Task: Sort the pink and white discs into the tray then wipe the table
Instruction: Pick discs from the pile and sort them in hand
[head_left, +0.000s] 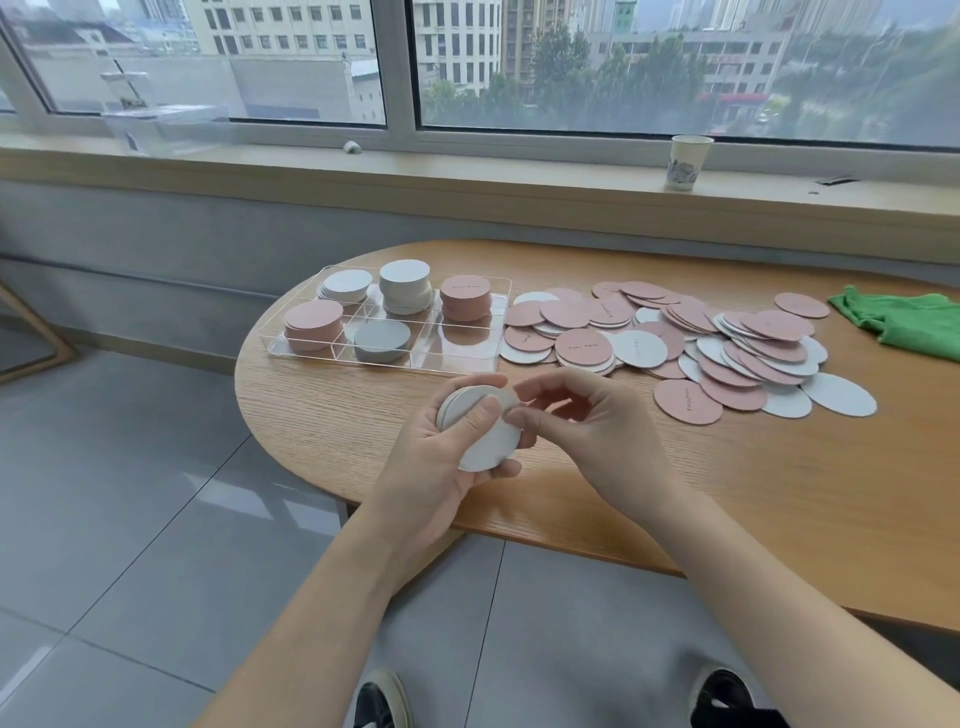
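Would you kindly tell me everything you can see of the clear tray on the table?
The clear tray looks like transparent plastic or acrylic, shallow, rectangular, split into six compartments in two rows. It lies flat near the rounded left end of the wooden table. The far row holds two white stacks and a pink stack; the near row holds a pink stack, a grey-looking stack in shadow, and an empty right compartment. Its right edge sits close beside the loose pile of discs; whether they touch is unclear. Neither hand touches it.
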